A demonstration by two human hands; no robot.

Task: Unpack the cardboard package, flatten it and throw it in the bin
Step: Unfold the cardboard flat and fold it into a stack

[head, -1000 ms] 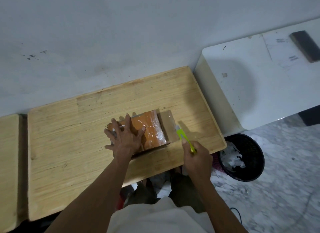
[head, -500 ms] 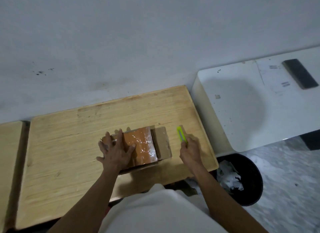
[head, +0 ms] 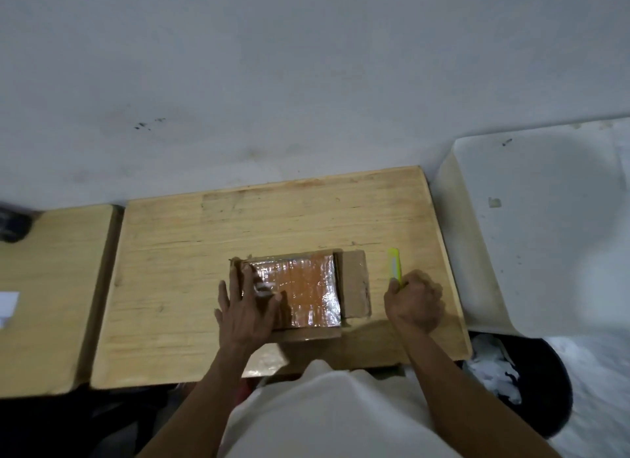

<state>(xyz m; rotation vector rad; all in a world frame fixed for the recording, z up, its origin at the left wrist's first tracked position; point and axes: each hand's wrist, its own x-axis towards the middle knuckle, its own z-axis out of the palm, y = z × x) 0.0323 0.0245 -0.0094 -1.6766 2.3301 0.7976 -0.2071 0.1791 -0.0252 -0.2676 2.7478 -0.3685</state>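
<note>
A cardboard package (head: 306,289) lies on the wooden table (head: 191,253), its top covered in shiny orange-brown tape. One bare cardboard flap (head: 355,283) lies open to its right. My left hand (head: 243,309) rests flat on the package's left end with fingers spread. My right hand (head: 414,302) is on the table right of the flap, closed around a yellow-green utility knife (head: 394,265) that points away from me. A black bin (head: 531,386) with white crumpled waste stands on the floor at the lower right.
A white table (head: 545,225) adjoins the wooden one on the right, above the bin. A second wooden table (head: 51,287) stands to the left with a white paper (head: 8,304) and a dark object (head: 13,222). A grey wall runs behind.
The camera has shifted, so the table sits lower and more central. My right hand with the knife has drawn away from the package onto the table. My left hand stays on the package.
</note>
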